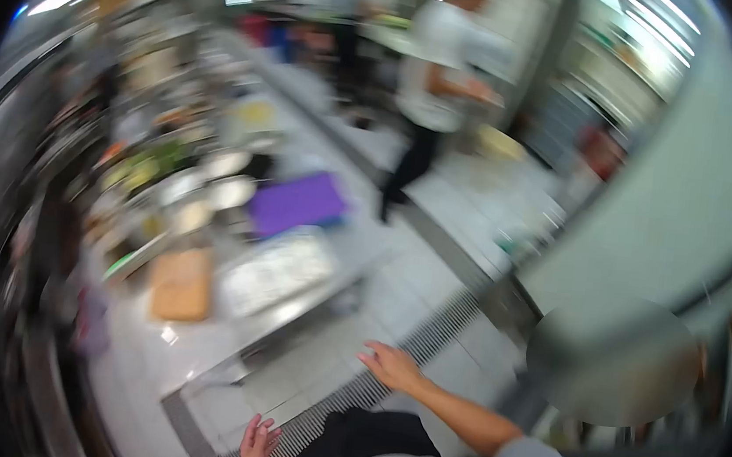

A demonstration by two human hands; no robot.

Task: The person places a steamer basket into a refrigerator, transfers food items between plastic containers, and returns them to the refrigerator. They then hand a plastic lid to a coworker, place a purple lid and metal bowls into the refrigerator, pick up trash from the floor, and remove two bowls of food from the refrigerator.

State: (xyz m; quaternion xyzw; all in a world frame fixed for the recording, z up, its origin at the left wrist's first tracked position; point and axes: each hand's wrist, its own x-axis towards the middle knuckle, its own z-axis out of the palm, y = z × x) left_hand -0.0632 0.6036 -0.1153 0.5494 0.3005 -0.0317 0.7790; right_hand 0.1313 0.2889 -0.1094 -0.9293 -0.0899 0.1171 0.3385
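Note:
My left hand [257, 449] is at the lower edge of the view, its fingers loosely spread with nothing in them. My right hand [392, 367] reaches out over the floor, fingers apart and holding nothing. Both hands are clear of any object. Nearest to them is the corner of a steel worktable [237, 335]. On it lie a white tray with pale contents [281, 271], a brown-orange board [182, 285] and a purple board [299, 204].
Bowls, pans and green food [147, 165] crowd the table's far part, blurred. A floor drain grate [435, 330] runs across the tiles. A person in a white shirt [436, 46] stands ahead, another person [348, 6] farther back. A pale wall [658, 213] is at right.

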